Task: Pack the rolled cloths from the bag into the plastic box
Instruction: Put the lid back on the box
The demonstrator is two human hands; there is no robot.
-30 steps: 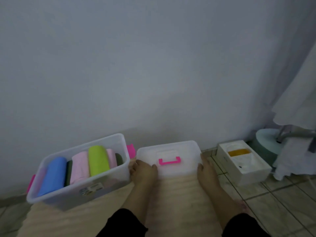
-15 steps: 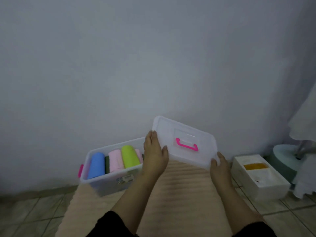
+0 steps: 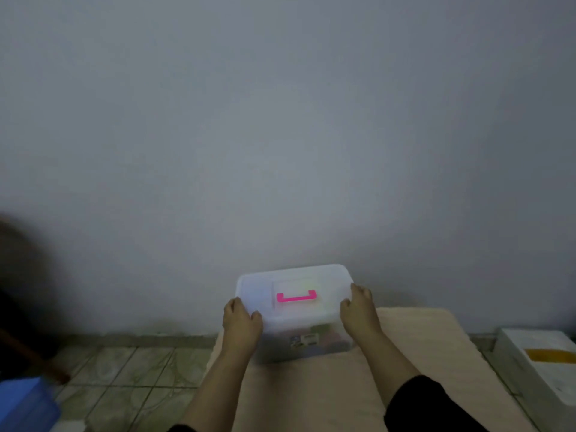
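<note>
The clear plastic box (image 3: 307,346) stands on a beige mat against the wall. Its translucent lid (image 3: 258,289) with a pink handle (image 3: 296,297) now lies on top of the box. My left hand (image 3: 241,319) grips the lid's left front corner and my right hand (image 3: 358,308) grips its right edge. The rolled cloths inside show only as faint colours through the lid and the box wall. No bag is in view.
The beige mat (image 3: 420,353) covers the tiled floor (image 3: 131,378). A white box with a yellow patch (image 3: 539,366) sits at the right. A blue object (image 3: 25,403) and a dark blurred shape (image 3: 18,307) are at the left edge.
Both hands lifted the lid from the mat beside the box, carried it left and set it down over the box of rolled cloths. The view shifted left.
</note>
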